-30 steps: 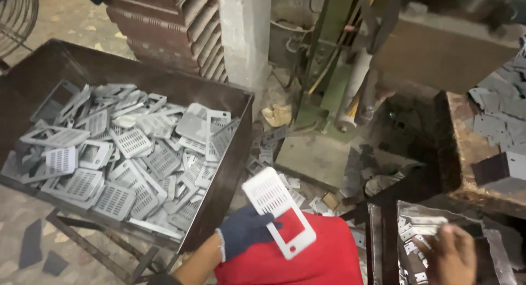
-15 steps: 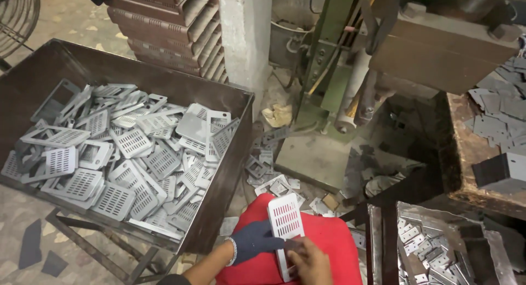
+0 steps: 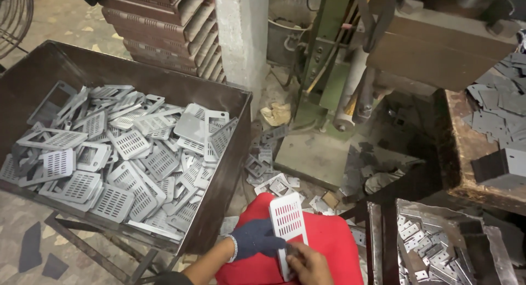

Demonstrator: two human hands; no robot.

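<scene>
The slotted plate (image 3: 287,224) looks like thin sheet metal with a matt, pale grey finish. The left hand (image 3: 257,238) wears a dark knitted cloth glove; the right hand (image 3: 307,263) is bare. Beneath them lies smooth red cloth (image 3: 329,241). The big bin (image 3: 213,208) is dark, rusty sheet metal, dull and rough, holding more matt grey stamped plates (image 3: 120,159). The pillar (image 3: 241,38) is rough, chipped plaster.

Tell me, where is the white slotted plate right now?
The white slotted plate is low in the middle, over the red seat, held between both hands, right of the big bin.
</scene>
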